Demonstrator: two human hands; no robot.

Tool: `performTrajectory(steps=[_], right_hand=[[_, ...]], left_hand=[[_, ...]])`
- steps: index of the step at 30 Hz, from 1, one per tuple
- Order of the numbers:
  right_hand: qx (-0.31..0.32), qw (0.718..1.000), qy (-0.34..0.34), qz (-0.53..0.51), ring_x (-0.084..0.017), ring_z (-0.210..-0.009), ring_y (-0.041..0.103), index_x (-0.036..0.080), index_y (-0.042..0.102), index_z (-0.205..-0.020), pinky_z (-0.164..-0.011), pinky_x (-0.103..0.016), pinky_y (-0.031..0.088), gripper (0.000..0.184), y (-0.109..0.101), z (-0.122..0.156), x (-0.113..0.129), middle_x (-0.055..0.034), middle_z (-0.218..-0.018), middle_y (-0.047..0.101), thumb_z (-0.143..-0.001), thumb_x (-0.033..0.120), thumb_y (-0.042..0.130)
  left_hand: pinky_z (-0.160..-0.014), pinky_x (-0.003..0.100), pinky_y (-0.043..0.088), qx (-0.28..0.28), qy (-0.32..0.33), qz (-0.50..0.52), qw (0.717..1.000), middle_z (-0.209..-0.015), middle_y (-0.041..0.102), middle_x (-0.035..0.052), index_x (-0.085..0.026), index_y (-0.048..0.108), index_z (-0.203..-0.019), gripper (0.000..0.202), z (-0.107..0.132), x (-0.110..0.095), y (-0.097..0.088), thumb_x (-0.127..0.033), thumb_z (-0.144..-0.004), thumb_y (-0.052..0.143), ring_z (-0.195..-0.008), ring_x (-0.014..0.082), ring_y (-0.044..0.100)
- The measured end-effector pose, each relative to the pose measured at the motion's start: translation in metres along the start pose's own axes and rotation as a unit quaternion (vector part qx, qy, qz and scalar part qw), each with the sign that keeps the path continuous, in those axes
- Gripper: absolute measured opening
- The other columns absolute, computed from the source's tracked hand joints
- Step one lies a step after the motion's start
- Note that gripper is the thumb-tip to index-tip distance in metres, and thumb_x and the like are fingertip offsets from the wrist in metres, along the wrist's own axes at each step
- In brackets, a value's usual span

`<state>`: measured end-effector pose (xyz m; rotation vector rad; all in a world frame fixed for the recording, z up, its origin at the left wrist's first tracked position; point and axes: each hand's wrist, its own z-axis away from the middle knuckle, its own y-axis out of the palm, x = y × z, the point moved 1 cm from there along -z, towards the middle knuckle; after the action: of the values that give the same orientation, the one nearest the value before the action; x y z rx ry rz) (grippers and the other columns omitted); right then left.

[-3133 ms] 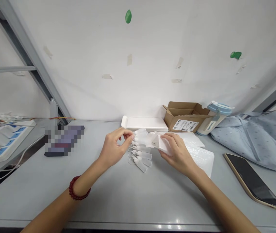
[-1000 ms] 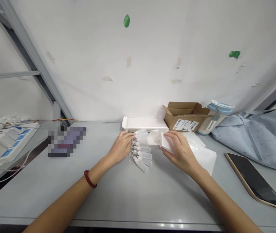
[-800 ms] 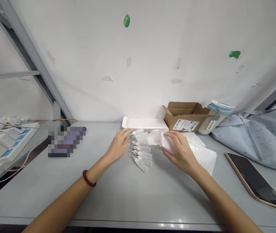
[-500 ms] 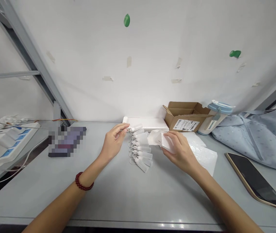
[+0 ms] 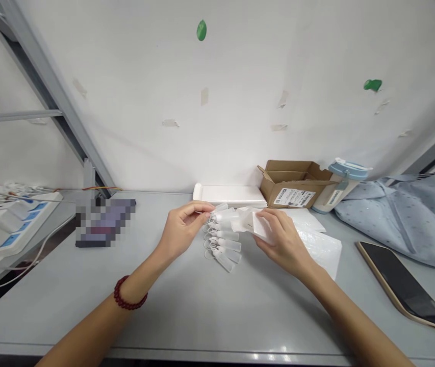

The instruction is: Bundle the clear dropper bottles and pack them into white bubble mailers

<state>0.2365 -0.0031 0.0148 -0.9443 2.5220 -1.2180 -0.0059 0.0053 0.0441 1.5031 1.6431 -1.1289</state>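
Note:
My left hand point(image 5: 182, 230) pinches a small clear plastic bottle point(image 5: 225, 216) by its cap end and holds it just above the table. My right hand point(image 5: 281, 239) grips a small white packet point(image 5: 257, 226) whose open end faces the bottle. Below the held bottle, a row of several similar small clear bottles point(image 5: 225, 245) with ring loops lies fanned on the grey table point(image 5: 202, 306). A red bead bracelet point(image 5: 127, 302) sits on my left wrist.
A white tray point(image 5: 229, 193) and an open cardboard box point(image 5: 291, 186) stand by the wall, with a blue-lidded cup point(image 5: 339, 184) beside them. White bubble mailers point(image 5: 320, 243), a blue cloth point(image 5: 401, 219) and a tablet point(image 5: 404, 285) lie to the right. Power strips point(image 5: 3, 221) sit far left.
My left hand reached down to the row of bottles, picked one up and brought it to the open end of the packet. My right hand stayed in place with the packet.

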Motion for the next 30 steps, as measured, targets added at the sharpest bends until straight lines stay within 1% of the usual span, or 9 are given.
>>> performTrajectory(steps=[6, 9, 11, 18, 21, 24, 26, 28, 30], right_hand=[[0.002, 1.0, -0.021, -0.014, -0.029, -0.105, 0.049, 0.02, 0.038, -0.121, -0.082, -0.045, 0.043, 0.044, 0.002, 0.0, 0.006, -0.0137, -0.112, 0.051, -0.08, 0.021, 0.054], [0.004, 0.999, -0.039, -0.022, -0.028, -0.104, 0.049, 0.02, 0.037, -0.123, -0.083, -0.044, 0.044, 0.047, 0.004, 0.001, 0.009, -0.0137, -0.112, 0.051, -0.079, 0.019, 0.054], [0.006, 0.998, -0.048, -0.028, -0.028, -0.103, 0.049, 0.019, 0.038, -0.123, -0.083, -0.044, 0.044, 0.048, 0.004, 0.002, 0.011, -0.0139, -0.111, 0.051, -0.078, 0.017, 0.055], [-0.004, 0.996, -0.068, -0.054, -0.027, -0.103, 0.05, 0.017, 0.04, -0.123, -0.082, -0.043, 0.046, 0.047, -0.005, 0.004, 0.024, -0.0145, -0.111, 0.051, -0.078, 0.015, 0.053], [-0.004, 0.996, -0.073, -0.06, -0.027, -0.103, 0.05, 0.016, 0.041, -0.123, -0.082, -0.043, 0.046, 0.047, -0.006, 0.005, 0.027, -0.0146, -0.111, 0.052, -0.078, 0.014, 0.052], [-0.004, 0.995, -0.069, -0.065, -0.027, -0.103, 0.051, 0.016, 0.041, -0.123, -0.081, -0.043, 0.047, 0.047, -0.006, 0.004, 0.026, -0.0144, -0.11, 0.052, -0.078, 0.015, 0.052], [-0.008, 0.996, -0.065, -0.066, -0.027, -0.102, 0.051, 0.017, 0.041, -0.123, -0.081, -0.042, 0.047, 0.046, -0.006, 0.004, 0.025, -0.0142, -0.11, 0.052, -0.078, 0.015, 0.052], [-0.015, 0.996, -0.063, -0.065, -0.027, -0.101, 0.052, 0.017, 0.041, -0.123, -0.08, -0.043, 0.047, 0.046, -0.006, 0.004, 0.024, -0.0141, -0.11, 0.052, -0.078, 0.016, 0.053], [-0.018, 0.996, -0.064, -0.064, -0.027, -0.101, 0.052, 0.018, 0.041, -0.123, -0.08, -0.043, 0.048, 0.047, -0.007, 0.004, 0.023, -0.014, -0.11, 0.053, -0.078, 0.016, 0.053]], left_hand=[[-0.076, 0.028, 0.05, 0.064, 0.036, -0.032, 0.997, -0.092, 0.068, 0.0075, -0.016, 0.069, -0.081, 0.013, 0.006, 0.003, 0.014, -0.014, -0.079, 0.056, -0.088, 0.0179, 0.062], [-0.076, 0.028, 0.05, 0.079, 0.052, -0.031, 0.995, -0.091, 0.068, 0.0066, -0.017, 0.07, -0.081, 0.014, 0.009, 0.007, 0.019, -0.012, -0.079, 0.056, -0.087, 0.0171, 0.062], [-0.075, 0.027, 0.051, 0.074, 0.047, -0.021, 0.996, -0.089, 0.067, 0.0064, -0.016, 0.069, -0.082, 0.013, 0.01, 0.008, 0.021, -0.012, -0.079, 0.058, -0.086, 0.0168, 0.062], [-0.075, 0.028, 0.054, 0.037, -0.018, 0.028, 0.999, -0.09, 0.061, 0.0047, -0.016, 0.066, -0.083, 0.01, 0.012, 0.011, 0.025, -0.015, -0.074, 0.064, -0.082, 0.015, 0.06], [-0.075, 0.028, 0.054, 0.036, -0.02, 0.026, 0.999, -0.09, 0.059, 0.0043, -0.017, 0.065, -0.082, 0.009, 0.014, 0.01, 0.027, -0.015, -0.073, 0.064, -0.082, 0.0148, 0.059], [-0.077, 0.029, 0.052, 0.018, -0.007, -0.01, 1.0, -0.092, 0.06, 0.0044, -0.017, 0.064, -0.084, 0.012, 0.014, 0.006, 0.025, -0.015, -0.072, 0.065, -0.083, 0.015, 0.058], [-0.08, 0.031, 0.05, 0.018, -0.031, -0.026, 0.999, -0.095, 0.061, 0.0054, -0.017, 0.064, -0.087, 0.017, 0.012, 0.005, 0.022, -0.017, -0.07, 0.067, -0.084, 0.0159, 0.057], [-0.079, 0.032, 0.049, 0.067, -0.092, 0.001, 0.994, -0.093, 0.063, 0.0064, -0.016, 0.065, -0.089, 0.02, 0.009, 0.005, 0.021, -0.022, -0.07, 0.067, -0.084, 0.0169, 0.059], [-0.074, 0.03, 0.05, 0.131, -0.152, 0.044, 0.979, -0.083, 0.065, 0.0057, -0.014, 0.067, -0.086, 0.019, 0.006, 0.005, 0.019, -0.026, -0.072, 0.066, -0.077, 0.0165, 0.06]])
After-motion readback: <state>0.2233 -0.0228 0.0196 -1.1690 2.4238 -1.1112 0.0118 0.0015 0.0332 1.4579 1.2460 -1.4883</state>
